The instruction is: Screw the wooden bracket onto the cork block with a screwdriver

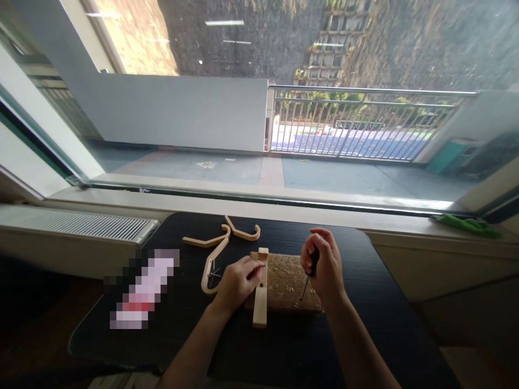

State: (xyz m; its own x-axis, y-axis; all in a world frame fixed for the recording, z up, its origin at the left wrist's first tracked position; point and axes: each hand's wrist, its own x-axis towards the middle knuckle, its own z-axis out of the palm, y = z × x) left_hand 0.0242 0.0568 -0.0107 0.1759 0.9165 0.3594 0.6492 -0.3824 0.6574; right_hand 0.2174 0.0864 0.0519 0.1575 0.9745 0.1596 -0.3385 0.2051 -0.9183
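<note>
My left hand (239, 281) is closed in a pinch over a pale wooden strip (260, 313), its fingertips around a small dark-tipped screw (263, 265). A round dark hole shows in the strip just below the fingers. The strip lies across the left end of a brown block (284, 278) that looks wrapped in bubble wrap. In my right hand (326, 265) is a screwdriver (314, 262) with a black handle, tilted, its thin shaft pointing down over the right part of the block. Several loose screws (214, 274) lie left of my left hand, beside a hooked wooden piece (206, 273).
Two more hooked wooden pieces (206, 242) (245, 235) lie at the back of the black table (344, 346). A blurred pink and white item (146, 286) is on the left. Behind are a radiator (77, 221), a windowsill (243, 204) and a green cloth (466, 226).
</note>
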